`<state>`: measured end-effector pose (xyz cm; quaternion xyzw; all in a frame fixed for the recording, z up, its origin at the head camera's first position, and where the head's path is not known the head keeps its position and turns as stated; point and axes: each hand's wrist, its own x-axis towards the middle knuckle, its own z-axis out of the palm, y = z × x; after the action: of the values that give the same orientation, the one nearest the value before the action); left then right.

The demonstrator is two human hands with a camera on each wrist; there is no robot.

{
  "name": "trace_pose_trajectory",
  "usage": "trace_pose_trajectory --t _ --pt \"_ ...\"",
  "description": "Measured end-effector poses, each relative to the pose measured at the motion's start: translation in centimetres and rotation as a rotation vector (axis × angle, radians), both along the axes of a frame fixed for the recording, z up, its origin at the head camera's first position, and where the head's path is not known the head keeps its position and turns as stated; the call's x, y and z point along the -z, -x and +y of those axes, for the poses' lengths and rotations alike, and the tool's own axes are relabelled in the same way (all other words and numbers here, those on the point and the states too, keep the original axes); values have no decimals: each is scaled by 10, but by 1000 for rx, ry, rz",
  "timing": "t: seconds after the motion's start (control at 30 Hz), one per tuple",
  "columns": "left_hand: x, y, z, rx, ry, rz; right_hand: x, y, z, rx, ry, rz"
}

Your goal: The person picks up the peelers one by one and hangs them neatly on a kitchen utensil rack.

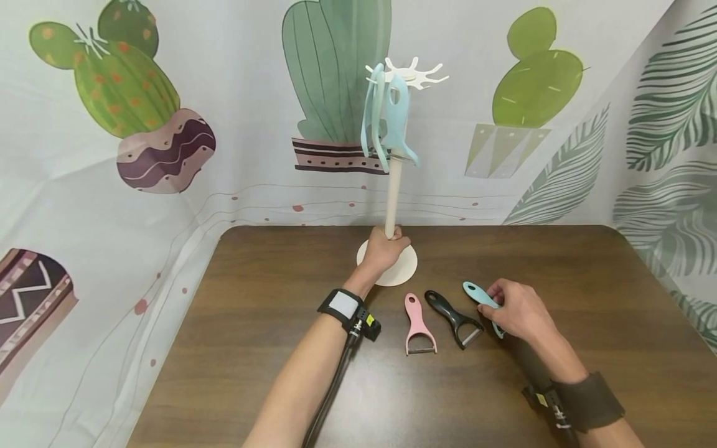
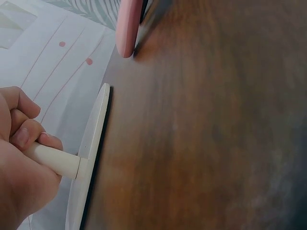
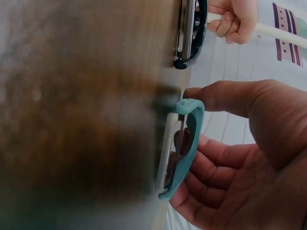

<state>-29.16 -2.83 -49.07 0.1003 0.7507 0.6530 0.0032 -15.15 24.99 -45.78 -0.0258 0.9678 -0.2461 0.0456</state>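
Observation:
My left hand grips the lower pole of a cream stand just above its round base. In the left wrist view the fingers curl round the pole. Light blue peelers hang from the hooked top of the stand. My right hand holds a light blue Y-shaped peeler at the tabletop, thumb on one side and fingers on the other. The right wrist view shows the blade end of that peeler close to the wood; part of its handle is hidden.
A black peeler and a pink peeler lie on the brown table, between the two arms. Behind the table hangs a white cloth printed with cacti and leaves. Each wrist wears a strapped camera with a cable.

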Motion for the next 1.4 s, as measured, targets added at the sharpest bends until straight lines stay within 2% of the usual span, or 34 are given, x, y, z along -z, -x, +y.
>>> trace_pose_trajectory --t 0.4,1.13,1.4 --pt "2 1 1 12 -6 2 -6 2 -4 14 25 50" --pt "1 1 2 -5 -1 -2 -38 8 -24 -2 67 275" --pt "3 1 2 -9 -12 9 -46 12 -33 -2 77 295"
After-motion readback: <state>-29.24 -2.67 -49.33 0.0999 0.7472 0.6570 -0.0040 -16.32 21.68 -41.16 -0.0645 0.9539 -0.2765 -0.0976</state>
